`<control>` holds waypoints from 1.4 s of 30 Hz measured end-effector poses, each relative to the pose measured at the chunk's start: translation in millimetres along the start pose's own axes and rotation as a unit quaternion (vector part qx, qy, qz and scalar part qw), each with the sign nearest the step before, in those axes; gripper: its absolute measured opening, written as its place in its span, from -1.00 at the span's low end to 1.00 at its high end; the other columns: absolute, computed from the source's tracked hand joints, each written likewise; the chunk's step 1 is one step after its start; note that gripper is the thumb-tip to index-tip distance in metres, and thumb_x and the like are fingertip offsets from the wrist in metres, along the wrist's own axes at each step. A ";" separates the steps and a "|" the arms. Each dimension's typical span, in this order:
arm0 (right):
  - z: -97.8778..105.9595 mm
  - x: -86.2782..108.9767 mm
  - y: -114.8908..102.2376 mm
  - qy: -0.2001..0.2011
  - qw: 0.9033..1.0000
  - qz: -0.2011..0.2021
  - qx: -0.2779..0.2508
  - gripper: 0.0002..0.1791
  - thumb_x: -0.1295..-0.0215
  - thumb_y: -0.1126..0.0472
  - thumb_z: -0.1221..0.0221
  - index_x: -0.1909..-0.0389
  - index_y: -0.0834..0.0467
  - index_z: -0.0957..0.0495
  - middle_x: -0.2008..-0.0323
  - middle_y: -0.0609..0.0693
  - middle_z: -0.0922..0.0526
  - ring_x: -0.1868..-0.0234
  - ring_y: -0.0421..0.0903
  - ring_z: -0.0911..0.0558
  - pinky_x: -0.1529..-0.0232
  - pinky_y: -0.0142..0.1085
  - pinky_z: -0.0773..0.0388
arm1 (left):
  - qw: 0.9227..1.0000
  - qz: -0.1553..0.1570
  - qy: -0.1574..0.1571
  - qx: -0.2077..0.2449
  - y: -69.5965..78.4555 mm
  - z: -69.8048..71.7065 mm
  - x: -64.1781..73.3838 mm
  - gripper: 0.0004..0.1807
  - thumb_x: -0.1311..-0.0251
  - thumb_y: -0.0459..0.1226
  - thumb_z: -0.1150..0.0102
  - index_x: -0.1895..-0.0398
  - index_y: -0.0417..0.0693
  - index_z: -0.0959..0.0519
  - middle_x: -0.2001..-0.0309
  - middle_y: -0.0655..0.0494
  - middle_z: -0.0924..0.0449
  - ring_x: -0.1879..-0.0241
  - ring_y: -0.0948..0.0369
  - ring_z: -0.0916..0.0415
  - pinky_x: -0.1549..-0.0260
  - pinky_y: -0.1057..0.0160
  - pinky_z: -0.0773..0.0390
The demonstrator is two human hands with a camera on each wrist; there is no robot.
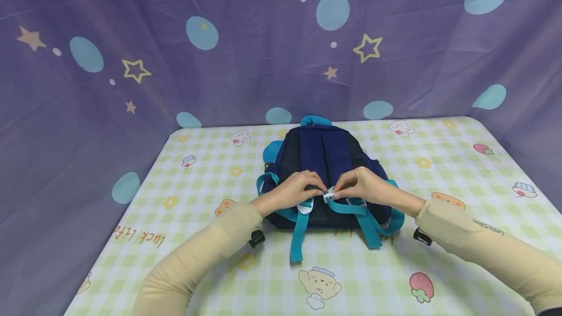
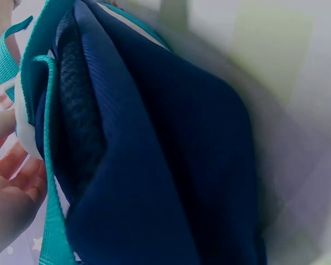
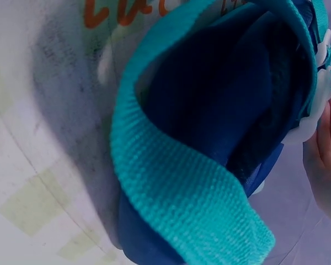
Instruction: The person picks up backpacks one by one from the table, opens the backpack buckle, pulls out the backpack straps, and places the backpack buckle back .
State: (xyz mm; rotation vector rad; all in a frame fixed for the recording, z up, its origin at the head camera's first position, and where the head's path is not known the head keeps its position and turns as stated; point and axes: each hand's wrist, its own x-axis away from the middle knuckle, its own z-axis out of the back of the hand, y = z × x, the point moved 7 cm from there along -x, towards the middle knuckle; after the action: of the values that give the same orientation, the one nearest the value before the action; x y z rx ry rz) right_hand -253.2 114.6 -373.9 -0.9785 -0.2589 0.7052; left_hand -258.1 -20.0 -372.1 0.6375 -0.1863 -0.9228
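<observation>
A navy and black backpack (image 1: 313, 160) lies on the table with its shoulder straps facing up. Over its lower middle, both hands meet at a small white plastic buckle (image 1: 328, 195) on teal webbing. From the left, my left hand (image 1: 298, 189) pinches one side of the buckle between thumb and fingertips. My right hand (image 1: 364, 187) pinches the other side, where a teal strap (image 1: 347, 207) loops away. Part of a hand (image 2: 14, 193) shows at the edge of the left wrist view, and fingers (image 3: 326, 138) at the edge of the right wrist view.
Loose teal strap ends (image 1: 299, 238) hang over the backpack's near edge onto the checked tablecloth (image 1: 210, 277). White strap adjusters (image 1: 305, 206) sit beside the hands. A blue rounded piece (image 1: 273, 152) sticks out at the bag's left. Behind the table hangs a purple patterned curtain (image 1: 263, 62).
</observation>
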 end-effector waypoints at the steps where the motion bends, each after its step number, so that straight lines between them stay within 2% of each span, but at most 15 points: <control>1: -0.3 0.0 -0.2 -0.003 1.000 0.000 -0.003 -0.94 -0.23 0.38 -0.29 0.32 0.28 -0.71 0.32 0.06 -0.73 0.33 -0.04 -0.69 0.33 -0.36 -0.60 | 1.000 -0.002 -0.001 -0.001 -0.2 -0.3 0.2 -0.83 -0.32 -0.41 -0.16 0.09 -0.22 -0.67 0.13 -0.02 -0.61 0.12 0.10 -0.53 0.15 0.40 -0.51; 5: -1.1 1.0 -1.8 -0.015 1.000 0.007 -0.007 -0.95 -0.22 0.39 -0.29 0.34 0.29 -0.71 0.35 0.04 -0.73 0.34 -0.05 -0.69 0.30 -0.34 -0.62 | 1.000 -0.002 0.004 -0.008 -2.9 -0.4 1.1 -0.83 -0.31 -0.41 -0.17 0.10 -0.24 -0.67 0.16 -0.02 -0.61 0.15 0.10 -0.54 0.18 0.40 -0.52; 9: -1.1 2.8 -3.3 -0.025 1.000 0.011 -0.007 -0.96 -0.21 0.40 -0.30 0.35 0.28 -0.72 0.40 0.02 -0.72 0.38 -0.02 -0.69 0.37 -0.36 -0.59 | 1.000 0.001 0.009 -0.020 -6.1 0.3 2.3 -0.83 -0.31 -0.39 -0.17 0.11 -0.22 -0.68 0.17 0.00 -0.62 0.18 0.12 -0.56 0.22 0.44 -0.52; 15: -2.3 5.2 -4.3 -0.039 0.999 0.013 -0.003 -0.96 -0.19 0.41 -0.31 0.37 0.27 -0.72 0.39 0.03 -0.73 0.37 0.01 -0.69 0.36 -0.32 -0.61 | 1.000 0.009 0.014 -0.017 -9.4 2.8 5.7 -0.83 -0.33 -0.38 -0.16 0.10 -0.21 -0.68 0.20 0.01 -0.61 0.23 0.15 -0.55 0.27 0.43 -0.51; 22: -3.8 6.2 -3.8 -0.048 0.999 0.007 -0.012 -0.96 -0.19 0.44 -0.29 0.37 0.29 -0.71 0.39 0.04 -0.73 0.35 0.09 -0.69 0.38 -0.32 -0.60 | 0.999 0.014 0.035 -0.016 -12.5 10.1 12.1 -0.84 -0.33 -0.39 -0.15 0.13 -0.19 -0.70 0.25 0.05 -0.60 0.30 0.21 -0.52 0.32 0.41 -0.50; 28: -3.8 6.0 -3.8 -0.047 0.999 0.011 -0.009 -0.95 -0.19 0.45 -0.30 0.37 0.28 -0.71 0.40 0.07 -0.73 0.34 0.06 -0.69 0.37 -0.33 -0.61 | 0.999 0.022 0.047 -0.014 -16.2 15.5 15.1 -0.84 -0.33 -0.39 -0.15 0.14 -0.20 -0.70 0.26 0.05 -0.58 0.35 0.23 -0.49 0.36 0.40 -0.49; 35: -2.4 7.5 -3.0 -0.040 0.999 0.013 -0.003 -0.95 -0.18 0.45 -0.30 0.38 0.28 -0.71 0.39 0.08 -0.73 0.33 -0.15 -0.69 0.35 -0.34 -0.61 | 0.996 0.045 0.081 -0.017 -24.7 28.4 20.2 -0.85 -0.33 -0.38 -0.15 0.16 -0.20 -0.69 0.28 0.05 -0.57 0.42 0.26 -0.41 0.40 0.36 -0.46; 42: -1.5 7.3 -1.4 -0.043 0.999 0.008 -0.004 -0.95 -0.18 0.45 -0.30 0.37 0.29 -0.71 0.38 0.09 -0.73 0.32 -0.10 -0.69 0.33 -0.34 -0.61 | 0.995 0.048 0.090 -0.013 -27.3 34.7 20.5 -0.86 -0.34 -0.38 -0.15 0.20 -0.25 -0.67 0.27 0.00 -0.58 0.35 0.19 -0.49 0.32 0.36 -0.51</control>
State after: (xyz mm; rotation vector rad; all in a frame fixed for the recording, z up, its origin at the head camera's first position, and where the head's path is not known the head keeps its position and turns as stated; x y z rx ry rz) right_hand -246.4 117.9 -374.3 -0.9600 -0.3298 0.7624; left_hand -278.7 -63.1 -362.7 0.6781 -0.0432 -0.7692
